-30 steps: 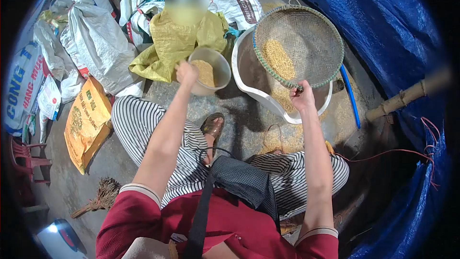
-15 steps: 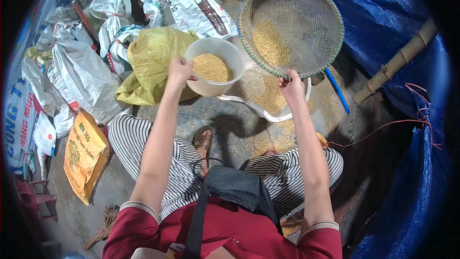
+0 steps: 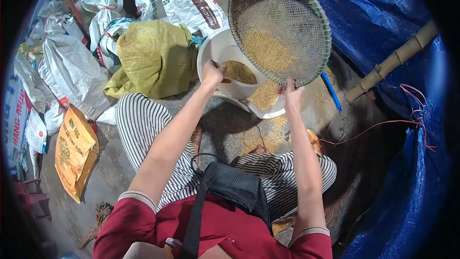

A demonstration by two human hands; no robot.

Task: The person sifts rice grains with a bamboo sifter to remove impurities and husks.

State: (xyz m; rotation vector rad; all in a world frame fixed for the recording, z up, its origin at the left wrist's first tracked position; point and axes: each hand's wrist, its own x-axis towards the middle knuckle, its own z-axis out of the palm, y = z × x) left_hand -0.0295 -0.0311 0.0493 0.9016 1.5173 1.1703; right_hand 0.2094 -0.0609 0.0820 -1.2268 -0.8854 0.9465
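Note:
My left hand (image 3: 214,73) is closed on the near left side of a whitish plastic bucket (image 3: 235,90), which has yellow-brown grain (image 3: 239,72) in its bottom. With my right hand (image 3: 291,93) I grip the near rim of a round woven sieve (image 3: 306,33) with a green-bound edge. The sieve is tilted, and a heap of yellow grain (image 3: 267,50) lies in its lower left part. The bucket's right side is partly hidden by the sieve. Below both stands a white basin (image 3: 275,113) with more grain in it.
Loose grain is scattered on the floor around the basin. Tied white sacks (image 3: 72,69) and a yellow-green sack (image 3: 153,60) stand at left, near an orange bag (image 3: 75,156). At right are a blue tarp (image 3: 369,19), a bamboo pole (image 3: 395,60) and a blue stick (image 3: 331,92).
My left hand has carried the bucket rightward, up to the sieve and over the basin. The sieve has shifted slightly left and tilted more, with its grain now spread toward the near side.

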